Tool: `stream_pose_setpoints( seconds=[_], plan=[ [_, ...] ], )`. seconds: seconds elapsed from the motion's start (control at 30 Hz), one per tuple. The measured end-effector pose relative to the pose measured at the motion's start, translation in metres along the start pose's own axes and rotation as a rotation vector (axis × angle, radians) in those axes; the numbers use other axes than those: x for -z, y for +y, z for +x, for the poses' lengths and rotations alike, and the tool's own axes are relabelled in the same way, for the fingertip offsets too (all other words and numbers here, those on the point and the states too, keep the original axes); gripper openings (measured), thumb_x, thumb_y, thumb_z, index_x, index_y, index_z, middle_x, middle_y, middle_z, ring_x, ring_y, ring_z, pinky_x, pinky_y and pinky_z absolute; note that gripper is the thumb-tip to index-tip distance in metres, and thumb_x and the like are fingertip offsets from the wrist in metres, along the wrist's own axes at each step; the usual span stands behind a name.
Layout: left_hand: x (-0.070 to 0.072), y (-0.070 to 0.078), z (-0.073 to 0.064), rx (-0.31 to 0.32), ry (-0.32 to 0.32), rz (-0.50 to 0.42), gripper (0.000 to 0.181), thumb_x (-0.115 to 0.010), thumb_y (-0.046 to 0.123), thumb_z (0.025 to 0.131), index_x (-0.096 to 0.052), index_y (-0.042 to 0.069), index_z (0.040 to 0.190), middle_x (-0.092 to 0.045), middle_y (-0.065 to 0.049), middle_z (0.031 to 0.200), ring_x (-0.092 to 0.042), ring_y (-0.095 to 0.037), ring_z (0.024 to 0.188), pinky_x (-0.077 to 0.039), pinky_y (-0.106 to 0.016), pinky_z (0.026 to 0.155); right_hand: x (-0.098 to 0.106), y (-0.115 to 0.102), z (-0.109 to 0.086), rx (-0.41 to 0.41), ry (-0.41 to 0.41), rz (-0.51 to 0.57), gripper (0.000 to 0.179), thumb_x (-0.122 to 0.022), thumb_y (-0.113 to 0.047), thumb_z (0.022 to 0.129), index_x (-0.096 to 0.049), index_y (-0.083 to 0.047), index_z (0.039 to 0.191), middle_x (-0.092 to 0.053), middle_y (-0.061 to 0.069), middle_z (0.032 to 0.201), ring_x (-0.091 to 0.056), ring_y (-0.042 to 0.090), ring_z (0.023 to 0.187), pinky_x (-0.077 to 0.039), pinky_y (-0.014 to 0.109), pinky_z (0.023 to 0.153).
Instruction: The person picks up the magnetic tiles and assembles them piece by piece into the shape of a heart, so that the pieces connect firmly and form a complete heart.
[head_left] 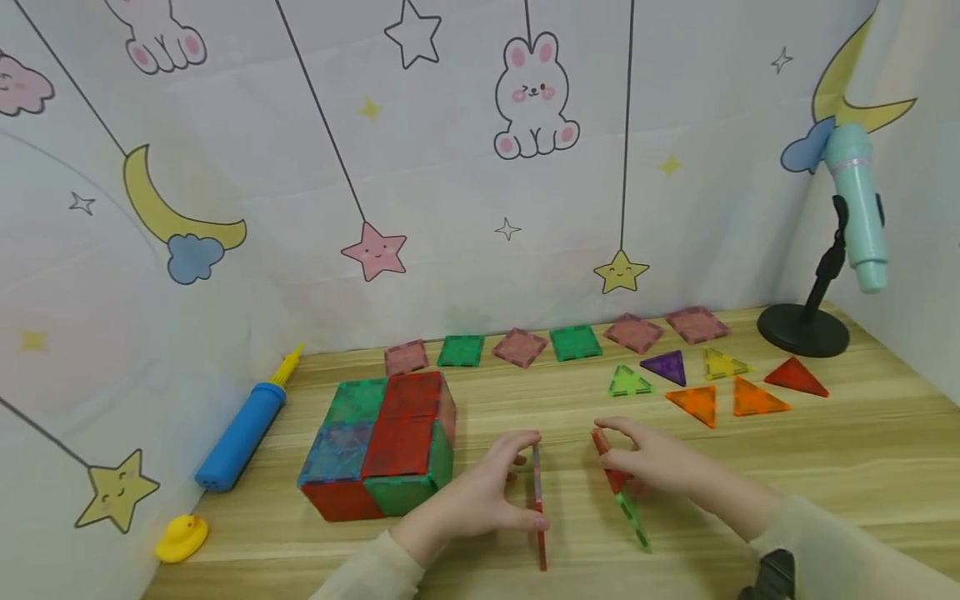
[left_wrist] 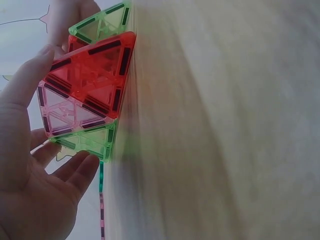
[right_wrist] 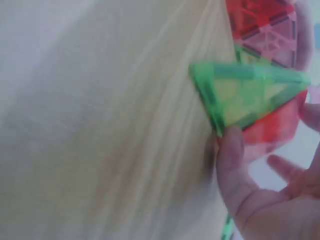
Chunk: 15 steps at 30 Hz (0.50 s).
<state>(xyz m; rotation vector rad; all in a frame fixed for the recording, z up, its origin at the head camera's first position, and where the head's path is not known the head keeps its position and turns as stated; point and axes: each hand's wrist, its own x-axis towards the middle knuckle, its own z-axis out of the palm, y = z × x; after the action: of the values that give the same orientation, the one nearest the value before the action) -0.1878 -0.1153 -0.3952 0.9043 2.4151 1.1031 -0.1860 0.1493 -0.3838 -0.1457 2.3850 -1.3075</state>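
Note:
My left hand point(head_left: 483, 492) holds an upright row of joined magnetic tiles by its two ends. In the left wrist view, that row shows a red triangle point(left_wrist: 92, 75), a pink triangle point(left_wrist: 70, 112) and a light green triangle point(left_wrist: 90, 139), standing on the table. Across a small gap to the right, my right hand point(head_left: 652, 458) grips a second tilted row, thumb near its middle. A light green triangle point(right_wrist: 245, 92) and a red tile point(right_wrist: 275, 122) make up its visible part. The two rows stand apart, seen nearly edge-on from the head.
A box of red, green and blue tiles point(head_left: 397, 450) stands left. Square tiles point(head_left: 576, 342) line the back; loose triangles point(head_left: 759, 397) lie right. Around the edges are a blue pump point(head_left: 243, 433), yellow duck point(head_left: 182, 538) and mint microphone point(head_left: 857, 208) on a stand.

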Motion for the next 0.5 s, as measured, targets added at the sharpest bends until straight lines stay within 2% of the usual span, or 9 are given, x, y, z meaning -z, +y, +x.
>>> stream_pose_setpoints(
  seconds=[0.13,0.3,0.5],
  plan=[
    [0.000,-0.001,0.000,-0.003,-0.002,-0.020,0.090,-0.079,0.032,0.076,-0.024,0.014,0.146,-0.024,0.001,0.146,-0.042,-0.023,0.121,-0.041,-0.033,0.095,0.003,0.012,-0.003,0.013,-0.072,0.160,0.067,-0.058,-0.028,0.091,-0.027,-0.010,0.148,-0.060,0.012,0.082,-0.061,0.025,0.061,-0.053,0.039,0.056],
    [-0.001,-0.003,0.001,-0.007,0.001,-0.049,0.091,-0.079,0.032,0.076,-0.024,0.014,0.146,-0.025,0.001,0.145,-0.046,-0.020,0.117,-0.041,-0.030,0.095,0.003,0.021,-0.004,0.031,-0.162,0.308,0.067,-0.055,-0.027,0.093,-0.022,-0.009,0.148,-0.057,0.017,0.087,-0.062,0.026,0.067,-0.054,0.041,0.062],
    [-0.003,-0.005,0.001,-0.026,0.007,-0.108,0.093,-0.081,0.027,0.074,-0.023,0.013,0.146,-0.025,-0.001,0.144,-0.049,-0.016,0.113,-0.041,-0.028,0.095,0.002,0.025,-0.005,0.047,-0.205,0.389,0.069,-0.055,-0.028,0.094,-0.017,-0.010,0.149,-0.055,0.018,0.091,-0.062,0.025,0.069,-0.054,0.041,0.064]
  ],
)
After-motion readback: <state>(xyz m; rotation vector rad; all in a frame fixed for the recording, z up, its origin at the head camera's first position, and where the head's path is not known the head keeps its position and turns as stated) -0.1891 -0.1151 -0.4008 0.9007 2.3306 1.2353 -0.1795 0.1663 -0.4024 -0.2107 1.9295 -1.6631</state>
